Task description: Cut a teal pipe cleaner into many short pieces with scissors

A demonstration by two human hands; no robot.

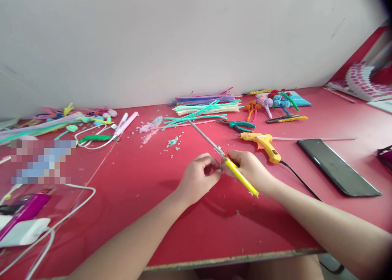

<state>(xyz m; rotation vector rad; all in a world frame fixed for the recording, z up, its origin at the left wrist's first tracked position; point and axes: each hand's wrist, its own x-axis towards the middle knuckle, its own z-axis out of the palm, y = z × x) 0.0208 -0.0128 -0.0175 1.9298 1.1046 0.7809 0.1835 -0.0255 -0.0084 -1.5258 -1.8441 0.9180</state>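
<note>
My right hand [252, 170] is closed round a pair of scissors [241, 178] with yellow handles. Their long metal blades point up and to the left, over the red table. My left hand [199, 178] is beside it, thumb and fingers pinched together. The fingertips of both hands nearly meet below the blades. Anything pinched there is too small or too hidden to make out. Beyond the hands lie small green fuzz clippings [173, 141] and a pile of pink and blue fluff [150, 127].
Pipe cleaners [208, 106] lie in bundles against the white wall. Pliers [240, 125], a yellow glue gun [261, 143] with a black cord, and a phone [338, 165] are to the right. White cables [88, 190] and a pink tool [127, 124] are at left.
</note>
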